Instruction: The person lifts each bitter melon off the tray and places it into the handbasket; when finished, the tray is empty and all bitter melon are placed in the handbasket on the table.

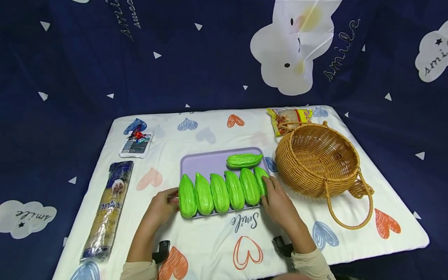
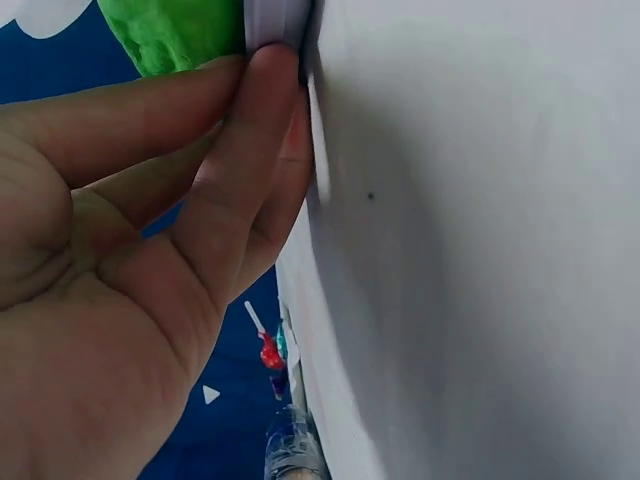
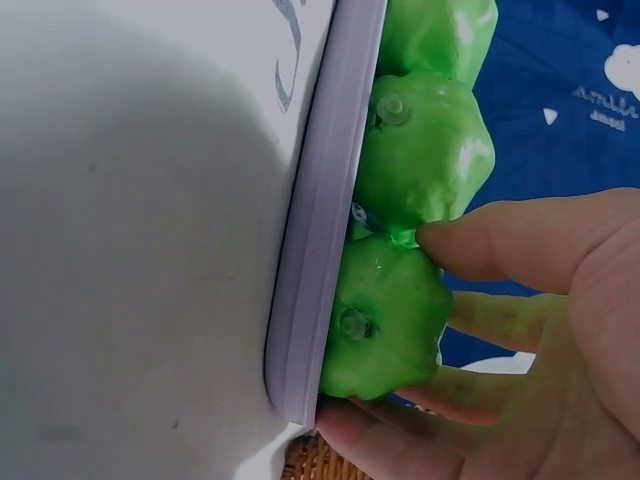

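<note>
A light purple tray (image 1: 201,160) holds several green bitter melons, most standing side by side in a row along the near side. One bitter melon (image 1: 244,160) lies crosswise behind them at the right. My left hand (image 1: 161,206) grips the tray's left rim, beside the leftmost bitter melon (image 1: 188,197); in the left wrist view its fingertips meet the tray edge (image 2: 270,22). At the row's other end, my right hand (image 1: 280,203) holds the rightmost bitter melon (image 3: 385,325), thumb on one side and fingers on the other, with one fingertip near the tray rim.
A round wicker basket (image 1: 297,171) with its handle folded down stands right of the tray. Behind it lies a yellow-and-red food packet (image 1: 287,116). On the left are a long pasta pack (image 1: 111,210) and a flat white packet (image 1: 134,147) with a small red item on top.
</note>
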